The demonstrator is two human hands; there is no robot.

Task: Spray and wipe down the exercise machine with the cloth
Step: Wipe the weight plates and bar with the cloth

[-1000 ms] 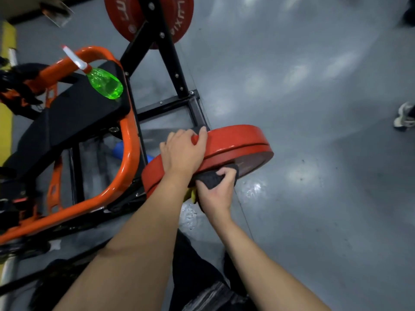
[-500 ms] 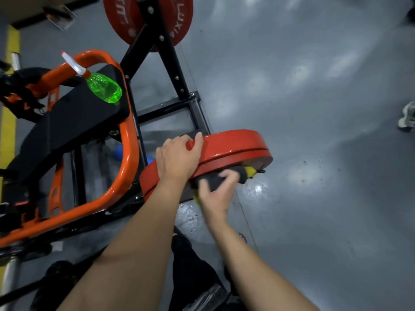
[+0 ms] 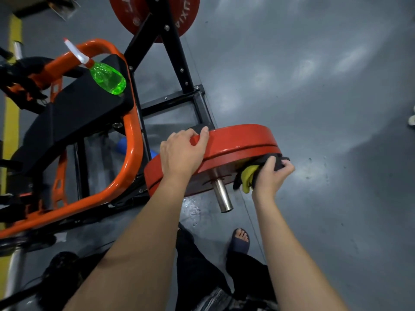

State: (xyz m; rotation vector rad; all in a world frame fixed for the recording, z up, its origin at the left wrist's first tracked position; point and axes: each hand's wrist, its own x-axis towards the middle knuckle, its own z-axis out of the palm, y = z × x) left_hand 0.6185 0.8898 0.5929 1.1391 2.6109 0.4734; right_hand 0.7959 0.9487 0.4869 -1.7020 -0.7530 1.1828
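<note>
The right hand (image 3: 270, 176) is gripping a bunched dark grey and yellow cloth (image 3: 250, 176), pressing it against the lower face of the thick, glossy red weight plate (image 3: 238, 142). The left hand (image 3: 182, 151) is curling over the plate's rounded rim. The translucent green plastic spray bottle (image 3: 107, 79) is lying on the matte black padded seat (image 3: 71, 113).

Shows two forearms (image 3: 143, 243), bare from left grip (image 3: 182, 151) and right grip (image 3: 269, 178) down to the lower edge of view. Wears loose black trousers (image 3: 197, 263), with a paler, streaky patch (image 3: 215, 297) at the bottom edge. Has a dark slate-blue slide sandal (image 3: 239, 246) on one foot, one broad strap across the instep, toes (image 3: 241, 234) showing in front.
</note>
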